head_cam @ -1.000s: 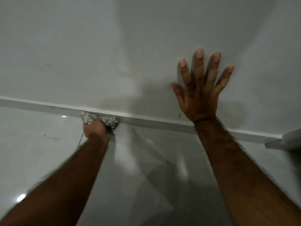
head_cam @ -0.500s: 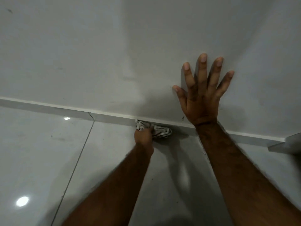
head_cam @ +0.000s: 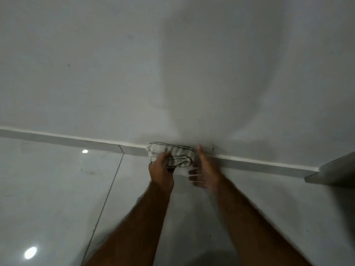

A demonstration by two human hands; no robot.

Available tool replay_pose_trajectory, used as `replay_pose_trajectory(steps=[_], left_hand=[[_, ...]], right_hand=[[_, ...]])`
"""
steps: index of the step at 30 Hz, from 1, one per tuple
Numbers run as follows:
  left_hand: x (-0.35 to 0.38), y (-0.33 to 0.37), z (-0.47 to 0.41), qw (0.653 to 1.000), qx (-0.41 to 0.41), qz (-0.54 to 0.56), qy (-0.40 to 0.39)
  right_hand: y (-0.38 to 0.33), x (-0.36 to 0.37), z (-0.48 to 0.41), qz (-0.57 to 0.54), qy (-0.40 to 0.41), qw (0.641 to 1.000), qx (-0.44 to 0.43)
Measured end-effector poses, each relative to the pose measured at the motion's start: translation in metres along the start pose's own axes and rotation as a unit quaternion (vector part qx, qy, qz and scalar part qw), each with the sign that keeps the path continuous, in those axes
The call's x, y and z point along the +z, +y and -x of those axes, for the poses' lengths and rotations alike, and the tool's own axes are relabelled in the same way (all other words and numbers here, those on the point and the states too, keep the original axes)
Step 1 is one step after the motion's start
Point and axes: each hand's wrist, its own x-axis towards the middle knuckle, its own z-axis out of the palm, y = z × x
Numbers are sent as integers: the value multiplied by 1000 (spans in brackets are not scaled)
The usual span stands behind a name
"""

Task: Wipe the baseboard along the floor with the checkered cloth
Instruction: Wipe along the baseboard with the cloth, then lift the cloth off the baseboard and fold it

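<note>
while the left hand [head_cam: 161,170] presses the bunched checkered cloth [head_cam: 173,154] against the baseboard [head_cam: 76,141], fingers gripping it, right hand [head_cam: 204,172] just beside, fingers spread open, blurred

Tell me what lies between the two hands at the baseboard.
In the head view, the checkered cloth lies between the left hand and right hand.

Looks like a plain room indoors, probably a home

Glossy pale grey floor tiles [head_cam: 57,189], a bare white painted wall [head_cam: 115,64], and a low grey tile baseboard [head_cam: 76,141] between them.
</note>
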Motion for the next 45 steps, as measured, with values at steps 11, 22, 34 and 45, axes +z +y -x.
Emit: replay_pose_trajectory(steps=[11,22,34,45], left_hand=[[63,136,114,992,-19,-91,-87],[212,326,280,931,18,-314,-185],[397,424,475,887,52,-358,-286],[552,334,566,737,44,-503,-449]], right_hand=[[-143,0,128,-93,-65,994,7],[-339,-61,333,-38,-39,997,-62],[-487,-180,551,-99,60,984,-135],[-459,-359,649,-158,158,965,-138]])
